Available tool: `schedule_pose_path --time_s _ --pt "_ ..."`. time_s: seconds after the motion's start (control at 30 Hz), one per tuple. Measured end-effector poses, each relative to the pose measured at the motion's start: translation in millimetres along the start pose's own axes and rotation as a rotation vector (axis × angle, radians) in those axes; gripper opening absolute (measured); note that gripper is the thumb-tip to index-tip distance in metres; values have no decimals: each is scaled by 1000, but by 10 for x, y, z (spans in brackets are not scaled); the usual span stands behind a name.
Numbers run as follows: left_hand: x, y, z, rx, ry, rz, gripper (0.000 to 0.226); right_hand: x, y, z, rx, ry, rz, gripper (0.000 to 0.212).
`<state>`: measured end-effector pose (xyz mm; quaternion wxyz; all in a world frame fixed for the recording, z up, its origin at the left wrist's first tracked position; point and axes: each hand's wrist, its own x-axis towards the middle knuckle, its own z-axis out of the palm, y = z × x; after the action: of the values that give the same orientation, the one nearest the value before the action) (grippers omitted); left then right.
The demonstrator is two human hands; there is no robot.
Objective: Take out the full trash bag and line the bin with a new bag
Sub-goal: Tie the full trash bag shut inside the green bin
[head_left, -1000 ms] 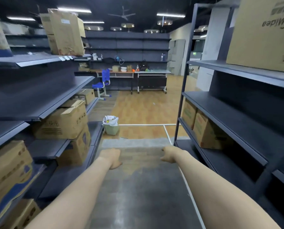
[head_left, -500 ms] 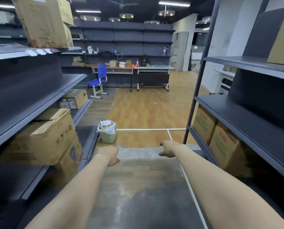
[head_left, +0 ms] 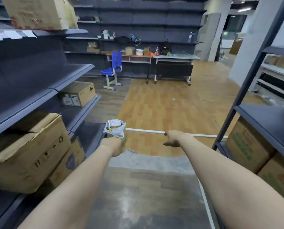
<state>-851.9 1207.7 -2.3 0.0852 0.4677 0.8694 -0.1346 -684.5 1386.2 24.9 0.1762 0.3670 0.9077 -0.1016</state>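
Reaching down the aisle toward bin (head_left: 124, 139) with its full white trash bag (head_left: 115, 128); left hand (head_left: 113, 145) loosely curled, empty; right hand (head_left: 174, 138) relaxed, empty.

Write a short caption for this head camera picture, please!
Both hands, left hand and right hand, reach empty toward the small bin with its full trash bag.

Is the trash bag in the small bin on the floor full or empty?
Full, or nearly. The white trash bag lines the bin by the shelf end, with paper and scraps heaped to its open mouth. How deep is hidden.
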Motion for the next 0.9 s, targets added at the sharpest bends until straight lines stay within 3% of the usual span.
schedule_pose_path --time_s 0.2,0.5,0.9 --pt "1288 -52 -260 -196 13 -104 51 1468 168 -579 -69 -9 -94 51" --pt "2769 -440 -405 -156 -111 -237 32 3303 46 -1081 -135 -65 -222 51" --pt "4992 -1136 -816 -240 -135 -407 40 5911 -196 -1966 -216 -101 -366 62"
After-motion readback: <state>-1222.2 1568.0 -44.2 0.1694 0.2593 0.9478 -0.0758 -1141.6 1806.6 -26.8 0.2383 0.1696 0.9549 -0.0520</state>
